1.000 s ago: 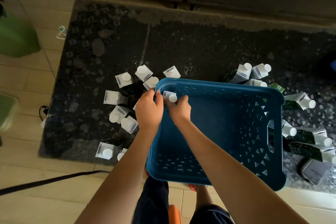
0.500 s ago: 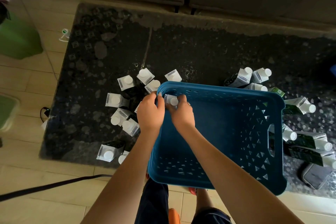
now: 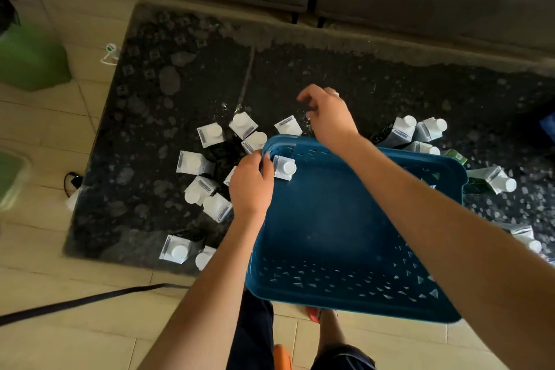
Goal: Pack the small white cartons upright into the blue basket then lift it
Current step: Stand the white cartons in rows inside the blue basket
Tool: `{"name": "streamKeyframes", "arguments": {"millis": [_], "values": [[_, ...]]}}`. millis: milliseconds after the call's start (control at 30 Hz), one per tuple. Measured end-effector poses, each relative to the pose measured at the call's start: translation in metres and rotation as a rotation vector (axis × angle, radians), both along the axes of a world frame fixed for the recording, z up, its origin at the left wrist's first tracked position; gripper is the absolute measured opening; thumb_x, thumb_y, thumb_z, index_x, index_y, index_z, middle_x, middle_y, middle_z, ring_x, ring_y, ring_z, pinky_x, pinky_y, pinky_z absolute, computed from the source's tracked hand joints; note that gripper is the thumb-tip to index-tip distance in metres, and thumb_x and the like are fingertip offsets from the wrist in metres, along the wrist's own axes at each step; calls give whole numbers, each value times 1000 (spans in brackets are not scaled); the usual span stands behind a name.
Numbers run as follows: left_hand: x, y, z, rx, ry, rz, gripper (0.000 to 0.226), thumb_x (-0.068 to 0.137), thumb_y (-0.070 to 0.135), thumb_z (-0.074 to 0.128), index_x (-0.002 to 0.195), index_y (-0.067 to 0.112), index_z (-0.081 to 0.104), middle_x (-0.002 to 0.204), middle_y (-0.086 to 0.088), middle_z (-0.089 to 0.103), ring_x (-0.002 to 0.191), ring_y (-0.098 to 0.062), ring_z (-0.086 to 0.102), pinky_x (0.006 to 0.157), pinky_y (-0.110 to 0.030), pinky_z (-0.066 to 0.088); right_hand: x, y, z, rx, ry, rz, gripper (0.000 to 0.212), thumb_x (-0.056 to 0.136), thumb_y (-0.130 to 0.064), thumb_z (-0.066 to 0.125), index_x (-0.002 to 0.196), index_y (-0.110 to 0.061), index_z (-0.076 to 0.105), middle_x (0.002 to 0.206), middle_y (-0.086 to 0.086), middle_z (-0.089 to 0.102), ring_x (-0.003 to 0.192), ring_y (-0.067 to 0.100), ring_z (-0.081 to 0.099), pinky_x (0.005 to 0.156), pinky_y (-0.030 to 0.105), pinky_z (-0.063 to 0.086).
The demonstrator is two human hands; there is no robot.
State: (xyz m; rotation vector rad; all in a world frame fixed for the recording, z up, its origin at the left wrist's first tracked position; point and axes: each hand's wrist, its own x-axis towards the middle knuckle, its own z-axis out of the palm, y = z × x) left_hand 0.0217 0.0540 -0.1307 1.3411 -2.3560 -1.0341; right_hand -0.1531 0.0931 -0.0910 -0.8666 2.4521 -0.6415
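First carton going into the top left corner of the basket

The left hand (image 3: 250, 186) is pinching the rim at the upper left corner of the blue basket (image 3: 354, 302) and touching the one carton (image 3: 284, 167) standing upright inside, cap up, while the right hand (image 3: 329, 116) is hovering above centre frame beyond the far rim, fingers loosely curled and holding nothing. To my eye the packing is barely begun: a cluster of loose cartons (image 3: 210, 135) is sitting on the dark table (image 3: 180, 84) just left of the left hand, and more (image 3: 404, 129) are lying at the right of the frame. The sensible way is to be taking the nearest carton by its sides, keeping it cap up, and setting it snug against the first so that rows are forming and nothing is tipping.
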Motion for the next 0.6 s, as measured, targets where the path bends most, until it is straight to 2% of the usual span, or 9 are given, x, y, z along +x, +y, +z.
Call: {"name": "streamKeyframes", "arguments": {"millis": [67,133,200,267,433,600], "values": [[0,0,0,-1,7,4,26,98,20,46,72,18,46,58,11,36,55,-16,39,45,-21,18,-13,-15,-8,170,-6,174,60,83,14,48,126,-29,51,125,9,46,98,25,57,84,38,53],[1,-1,-1,-18,6,5,26,98,19,47,73,15,49,60,9,37,55,-15,38,46,-19,18,-20,-28,-17,361,65,455,78,78,19,51,134,-33,44,139,8,38,107,29,56,88,40,52],[1,-1,-3,-25,8,1,26,98,19,47,76,8,56,64,6,41,55,-15,40,46,-18,17,-22,-37,-27,468,139,671,81,78,15,59,139,-35,39,146,6,35,119,31,51,96,42,48],[0,-1,-5,-28,9,0,26,98,19,47,78,6,57,65,3,43,56,-16,41,47,-18,18,-21,-41,-36,526,139,756,79,80,8,62,141,-35,36,147,4,35,126,30,46,101,43,44],[1,-1,-6,-32,23,-1,26,97,19,48,76,6,56,66,1,44,56,-18,40,47,-22,19,-17,-44,-48,540,44,700,58,88,-6,58,137,-34,41,139,8,46,123,31,47,101,43,40],[1,-1,-6,-30,11,3,25,97,20,48,82,4,60,70,1,49,60,-18,46,54,-26,28,-20,-36,-47,492,-26,500,60,83,-14,67,134,-36,43,133,8,52,117,31,51,93,42,44]]}}
